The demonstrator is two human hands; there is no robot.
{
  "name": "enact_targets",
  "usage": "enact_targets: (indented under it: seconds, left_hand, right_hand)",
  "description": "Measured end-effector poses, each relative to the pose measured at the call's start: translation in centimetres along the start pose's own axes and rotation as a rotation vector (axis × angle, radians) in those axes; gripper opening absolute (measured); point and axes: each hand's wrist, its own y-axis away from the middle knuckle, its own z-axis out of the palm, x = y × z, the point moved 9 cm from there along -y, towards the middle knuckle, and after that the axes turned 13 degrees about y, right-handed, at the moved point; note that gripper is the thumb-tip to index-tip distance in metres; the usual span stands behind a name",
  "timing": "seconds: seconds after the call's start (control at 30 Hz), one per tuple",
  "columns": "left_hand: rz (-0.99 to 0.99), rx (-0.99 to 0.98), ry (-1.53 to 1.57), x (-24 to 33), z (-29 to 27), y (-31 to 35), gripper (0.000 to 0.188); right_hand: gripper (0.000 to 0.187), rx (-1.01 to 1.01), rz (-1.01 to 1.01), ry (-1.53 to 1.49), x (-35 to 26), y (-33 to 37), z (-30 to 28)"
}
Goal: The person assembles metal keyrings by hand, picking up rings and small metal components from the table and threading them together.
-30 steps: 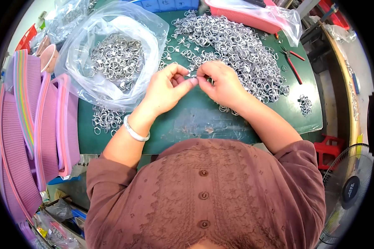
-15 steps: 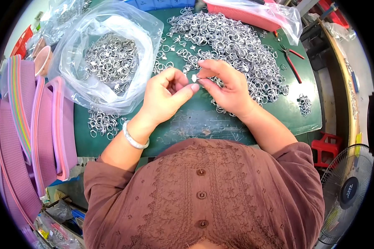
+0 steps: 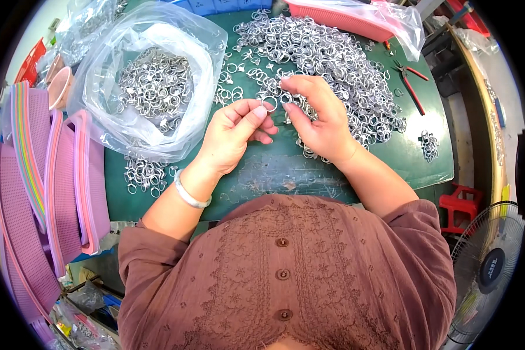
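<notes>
A silver ring is pinched between the thumb and forefinger of my left hand, its band standing up from the fingertips. Just to its right is my right hand, thumb and fingers apart with nothing seen between them. Beyond both hands spreads a large pile of silver rings on the green table. To the left stands a clear plastic bag, rolled open, with many more rings inside.
A small heap of rings lies before the bag, another cluster at the right. Red-handled pliers lie near the right edge. Pink baskets are stacked at left; a pink tray stands behind. A fan and red stool are lower right.
The ring has turned from its head side to show its round band, now in my left hand alone. My right fingers have let go and spread apart.
</notes>
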Motion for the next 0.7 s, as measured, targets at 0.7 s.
enact_targets:
  seconds: [0.7]
  left_hand:
    - [0.042,-0.059,-0.010,0.2,0.3,-0.1,0.021]
  right_hand:
    - [0.023,-0.034,0.022,0.069,1.5,-0.2,0.6]
